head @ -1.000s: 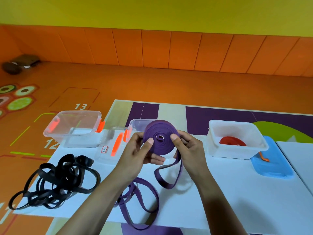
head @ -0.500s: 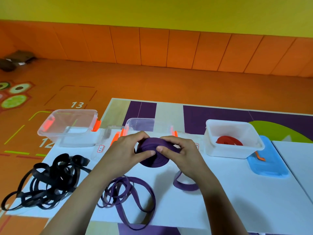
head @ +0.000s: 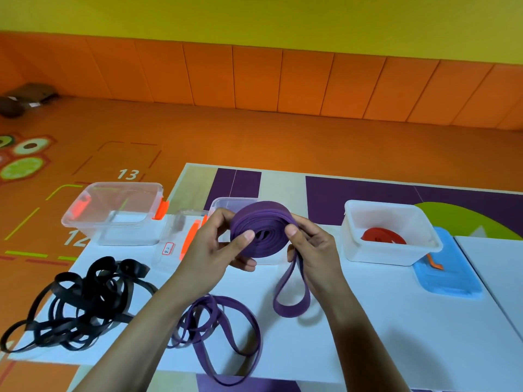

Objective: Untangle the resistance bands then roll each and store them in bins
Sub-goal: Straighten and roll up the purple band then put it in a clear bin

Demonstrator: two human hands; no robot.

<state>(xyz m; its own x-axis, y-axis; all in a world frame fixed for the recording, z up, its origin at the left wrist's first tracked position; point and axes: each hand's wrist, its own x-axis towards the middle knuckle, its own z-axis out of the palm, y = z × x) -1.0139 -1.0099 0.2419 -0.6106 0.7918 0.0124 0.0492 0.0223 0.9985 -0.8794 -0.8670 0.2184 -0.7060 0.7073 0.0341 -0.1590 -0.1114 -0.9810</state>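
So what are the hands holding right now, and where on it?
Both hold the purple band roll: left hand and right hand pinch its opposite edges, thumbs on the coiled face. Its loose tail hangs beneath.

purple roll [head: 261,232], black bands [head: 82,302], orange floor [head: 254,137]

White table [head: 368,321] in front of me, and it was busy. Far left, a tangle of black bands [head: 85,301] sprawled to the table's edge. Near the front edge, loose loops of purple band [head: 226,329] lay flat. Along the back stood a clear bin [head: 119,213] at the left corner, a clear lid [head: 181,236] with orange clips just beside it, and a second clear bin [head: 226,203]. To my right stood a white bin [head: 390,250], a blue lid [head: 447,278] against its right side.
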